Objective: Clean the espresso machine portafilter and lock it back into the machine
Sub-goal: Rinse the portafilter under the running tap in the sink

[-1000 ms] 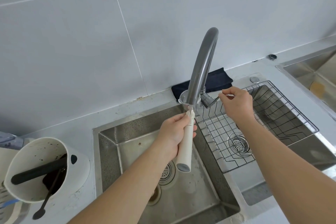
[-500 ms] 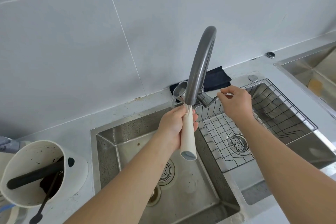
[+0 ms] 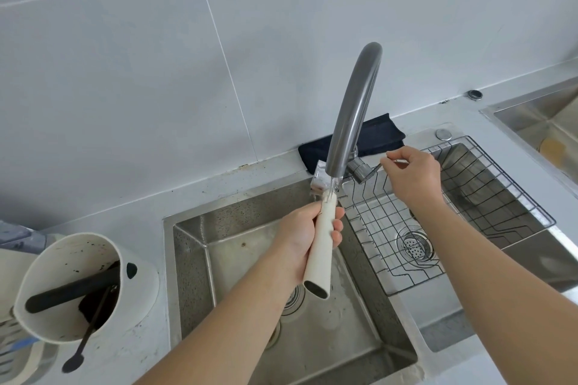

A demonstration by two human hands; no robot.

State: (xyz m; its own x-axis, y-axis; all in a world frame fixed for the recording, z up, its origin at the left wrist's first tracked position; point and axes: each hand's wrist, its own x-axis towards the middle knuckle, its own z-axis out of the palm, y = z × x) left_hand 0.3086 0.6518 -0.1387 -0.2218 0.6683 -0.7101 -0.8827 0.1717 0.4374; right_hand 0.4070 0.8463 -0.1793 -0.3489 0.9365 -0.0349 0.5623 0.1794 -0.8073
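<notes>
The portafilter (image 3: 321,247) sits under the tap (image 3: 353,109) over the sink (image 3: 200,247), water just reaching its metal head. The left hand (image 3: 308,236) is wrapped around its cream handle; the right hand (image 3: 411,175) pinches the tap lever (image 3: 377,167). Rinsing looks barely underway; drying and locking in remain.

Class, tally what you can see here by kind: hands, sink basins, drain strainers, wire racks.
Hands: 2, left hand and right hand
Sink basins: 3
Drain strainers: 2
Wire racks: 1
Total: 8
</notes>
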